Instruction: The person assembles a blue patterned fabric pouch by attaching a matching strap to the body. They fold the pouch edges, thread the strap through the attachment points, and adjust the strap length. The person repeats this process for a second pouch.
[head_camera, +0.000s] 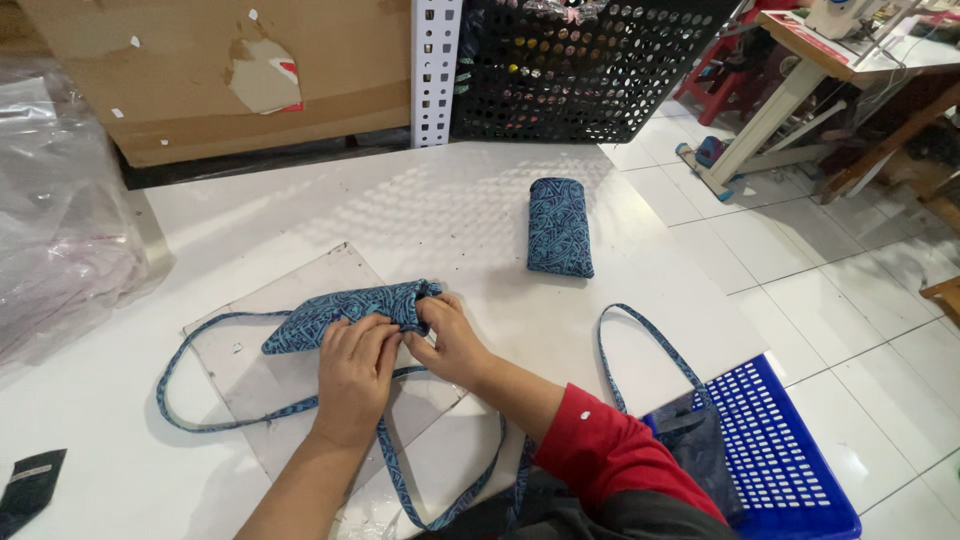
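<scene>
Nearest us, at the lower centre of the frame, our two forearms reach up from the bottom edge, the right one in a red sleeve (600, 450) and the left one bare. Our left hand (355, 365) lies palm down with its fingers curled over the middle of the folded blue patterned bag (345, 310), pressing it onto the grey board (250, 370). Our right hand (450, 340) comes in from the right and pinches the bag's bunched end between thumb and fingertips, so both hands are closed on the fabric. The bag sits just left of the frame's centre, on that board on the white counter (450, 210). We judge that the fold could spring open if the pinch eases, since the cloth is bunched thick there. The long strap (200, 410) loops wide around our wrists toward the lower left, and it could snag on a forearm and drag the bag askew. Another strap (640, 340) runs toward the blue crate (790, 470) at the lower right, beyond the counter's edge, where it might pull things over. Farther up, right of centre, a finished folded bag (560, 225) lies well apart. Beyond it stands a black perforated basket (580, 70), with a cardboard box (210, 70) at the upper left.
</scene>
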